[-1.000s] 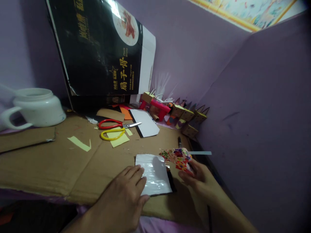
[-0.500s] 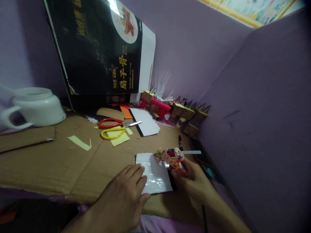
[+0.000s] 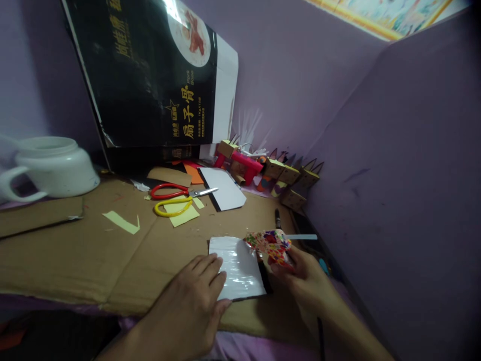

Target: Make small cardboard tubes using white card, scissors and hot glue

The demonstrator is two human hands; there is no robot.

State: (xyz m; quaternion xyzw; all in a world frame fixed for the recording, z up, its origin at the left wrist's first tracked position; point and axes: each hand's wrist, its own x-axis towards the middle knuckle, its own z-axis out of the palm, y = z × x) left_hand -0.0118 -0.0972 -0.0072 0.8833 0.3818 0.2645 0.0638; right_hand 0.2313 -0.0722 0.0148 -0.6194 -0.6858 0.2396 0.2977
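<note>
On cardboard (image 3: 75, 245) by purple walls (image 3: 394, 145), left hand (image 3: 197, 298) flat on card (image 3: 242, 271), right hand (image 3: 306, 276) gripping glue gun (image 3: 272, 241)

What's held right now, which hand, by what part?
The right hand holds the floral-patterned glue gun by its handle. The left hand rests on the left side of the white sheet; no grip shows.

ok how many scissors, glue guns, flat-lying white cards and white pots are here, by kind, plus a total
Scissors: 1
Glue gun: 1, in the right hand
White cards: 2, one under the left hand, one by the scissors' tips
White pot: 1
Total: 5
</note>
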